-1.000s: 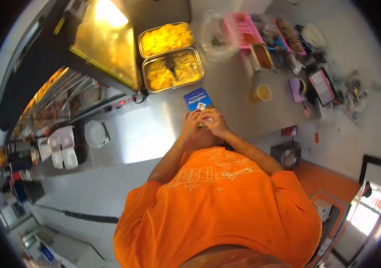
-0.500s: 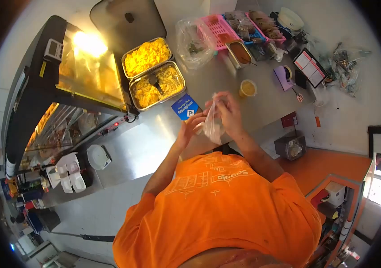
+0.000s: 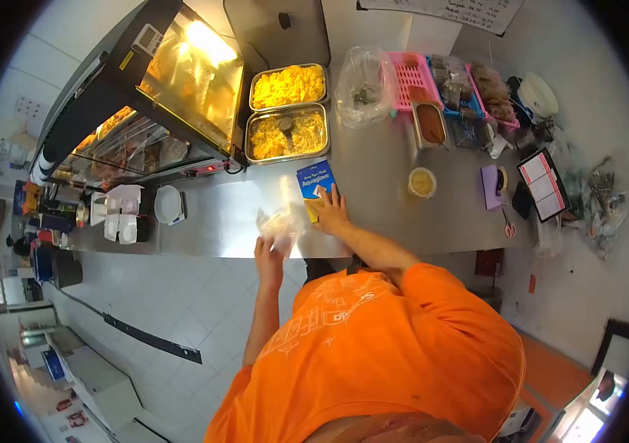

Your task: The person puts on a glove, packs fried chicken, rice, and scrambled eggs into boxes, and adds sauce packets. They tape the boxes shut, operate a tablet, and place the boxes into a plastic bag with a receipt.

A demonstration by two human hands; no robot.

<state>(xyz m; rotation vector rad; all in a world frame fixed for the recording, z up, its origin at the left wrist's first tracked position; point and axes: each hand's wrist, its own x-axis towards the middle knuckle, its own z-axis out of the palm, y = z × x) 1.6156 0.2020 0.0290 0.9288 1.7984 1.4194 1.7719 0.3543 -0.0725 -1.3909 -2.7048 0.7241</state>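
My left hand point(image 3: 270, 255) is closed on a crumpled piece of clear plastic point(image 3: 280, 225) at the counter's front edge. The plastic is thin and bunched above the fingertips. To its right, my right hand point(image 3: 331, 212) rests with fingers spread over the lower part of a blue and yellow Aquaglove box point(image 3: 316, 179). The box lies flat on the steel counter point(image 3: 373, 184), its lower right partly covered by that hand. Behind the box stands a steel tray of yellow food point(image 3: 308, 134) with a dark utensil handle in it.
A second yellow food tray point(image 3: 288, 86) stands behind the first. At left is a lit warming cabinet point(image 3: 181, 96). To the right are a round cup point(image 3: 422, 182), a sauce tray point(image 3: 429, 125), a bag with greens point(image 3: 362, 88), a pink basket point(image 3: 412, 77) and red-handled scissors point(image 3: 510, 229).
My hands have moved apart. My left hand has carried the clear plastic left and down, and my right hand has let go of it and come down onto the box. The view has turned.
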